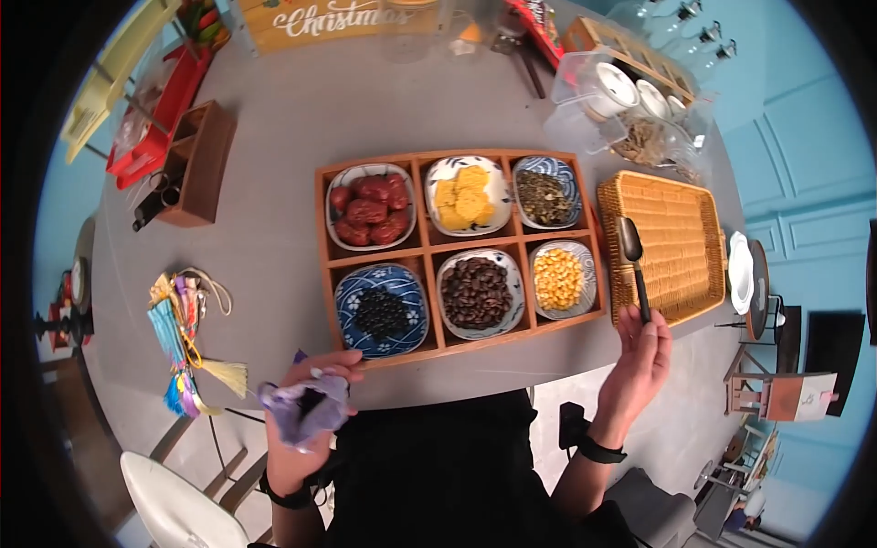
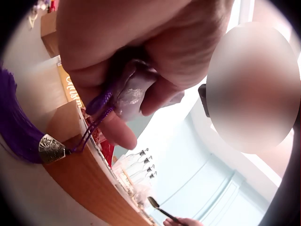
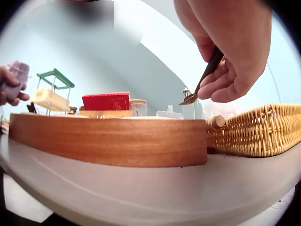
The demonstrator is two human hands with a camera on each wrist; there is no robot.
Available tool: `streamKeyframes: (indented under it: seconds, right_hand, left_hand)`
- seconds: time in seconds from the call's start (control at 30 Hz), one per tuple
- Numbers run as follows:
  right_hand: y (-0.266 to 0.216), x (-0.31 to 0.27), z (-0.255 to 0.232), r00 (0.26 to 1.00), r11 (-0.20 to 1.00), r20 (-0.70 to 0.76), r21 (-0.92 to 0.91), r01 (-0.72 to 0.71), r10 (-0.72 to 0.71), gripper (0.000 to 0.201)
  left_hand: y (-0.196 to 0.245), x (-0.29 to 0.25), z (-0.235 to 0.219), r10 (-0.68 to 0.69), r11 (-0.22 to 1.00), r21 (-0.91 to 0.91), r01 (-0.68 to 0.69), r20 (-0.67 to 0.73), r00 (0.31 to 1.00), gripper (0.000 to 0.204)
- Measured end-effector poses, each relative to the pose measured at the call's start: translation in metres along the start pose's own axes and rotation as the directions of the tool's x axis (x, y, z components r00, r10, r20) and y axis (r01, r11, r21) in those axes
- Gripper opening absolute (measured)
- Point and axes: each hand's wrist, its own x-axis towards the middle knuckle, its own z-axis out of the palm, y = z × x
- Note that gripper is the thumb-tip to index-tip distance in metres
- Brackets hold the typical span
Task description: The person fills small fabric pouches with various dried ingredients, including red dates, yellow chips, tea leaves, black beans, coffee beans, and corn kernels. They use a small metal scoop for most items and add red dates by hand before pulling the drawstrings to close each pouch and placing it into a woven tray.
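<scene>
In the head view, holds a lilac pouch (image 1: pixel 288 404) in the left hand (image 1: pixel 317 367), mouth up, near the lower left corner of a divided wooden tray (image 1: pixel 475 343) on the grey surface (image 1: pixel 274 110). Grips a dark spoon (image 1: pixel 641 281) by the handle end in the right hand (image 1: pixel 642 361), with fingers clamped on it, over the near left part of a wicker basket (image 1: pixel 674 247) just beside the tray. In the tray's bowls, contains wrinkled red fruit (image 1: pixel 373 212), yellow pieces (image 1: pixel 470 194) and dried flakes (image 1: pixel 545 199) in the far row; black beans (image 1: pixel 381 313), dark brown beans (image 1: pixel 475 292) and yellow kernels (image 1: pixel 558 279) in the near row. Off to the left, lies in a bundle of colourful tassels (image 1: pixel 187 333). In the left wrist view, pinches the pouch between curled fingers, with a purple tassel (image 2: pixel 18 120) hanging from its cord. In the right wrist view, keeps spoon bowl down, handle slanting up into the right hand's curled fingers, above and apart from the tray.
</scene>
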Motion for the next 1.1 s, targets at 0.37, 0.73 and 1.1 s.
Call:
streamKeyframes:
  seconds: [0.37,0.73,1.1]
  right_hand:
    - [0.021,-0.001,0.023,0.994,0.994,0.074,0.068,-0.090,0.085,0.036]
    - [0.021,-0.008,0.034,0.971,0.968,0.153,0.142,-0.207,0.185,0.032]
    - [0.050,0.018,0.000,0.909,0.556,0.372,-0.723,0.410,-0.186,0.026]
  left_hand:
    - [0.003,0.000,0.014,0.013,0.893,0.449,0.008,-0.045,0.999,0.043]
    - [-0.010,0.000,-0.019,0.162,0.809,0.582,-0.082,-0.087,0.983,0.031]
    - [0.029,0.010,-0.013,-0.001,0.990,-0.135,-0.027,-0.207,0.978,0.027]
